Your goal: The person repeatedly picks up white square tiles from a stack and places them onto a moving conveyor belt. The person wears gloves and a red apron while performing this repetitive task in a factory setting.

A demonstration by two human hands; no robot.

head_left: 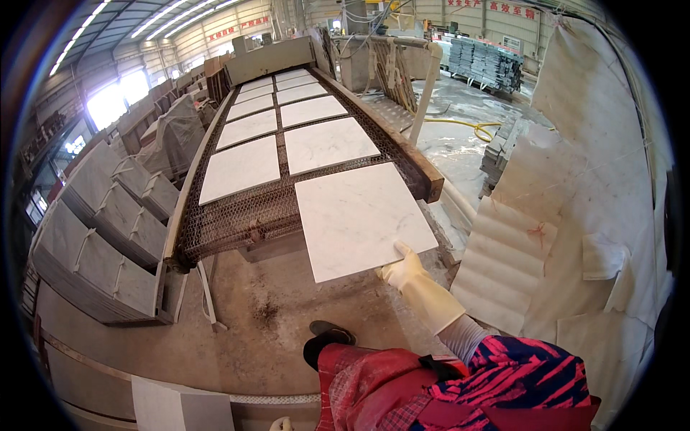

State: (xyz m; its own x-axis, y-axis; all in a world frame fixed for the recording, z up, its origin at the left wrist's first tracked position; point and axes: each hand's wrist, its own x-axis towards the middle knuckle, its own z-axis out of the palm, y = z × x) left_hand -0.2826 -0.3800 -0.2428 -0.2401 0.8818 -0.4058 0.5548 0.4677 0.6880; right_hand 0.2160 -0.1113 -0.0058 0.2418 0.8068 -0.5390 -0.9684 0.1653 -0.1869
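The nearest white slab [359, 219] is lying at the near end of the mesh conveyor [215, 233], its far part overlapping the belt and its near part jutting out over the floor [230, 302]. Whether its underside is touching the mesh or sitting just above it, the view is not showing. It is looking roughly square, so no long axis is standing out; its sides are running roughly in line with the right-hand row of white slabs [327, 144] beyond it.

Of the two hands, the right hand [405, 273] is much the nearer: gloved, it is closing on the near edge toward the right corner, thumb pressing on top and fingers curling beneath. From there the slab is extending ahead and to the left. The left hand [282, 425] is barely showing at the lower edge, well apart from the slab; how far open it is, or whether it is holding anything, I cannot tell.

Farther out, bundled slabs [93, 251] are leaning left of the conveyor, and pale sheeting [503, 258] is lying to the right.
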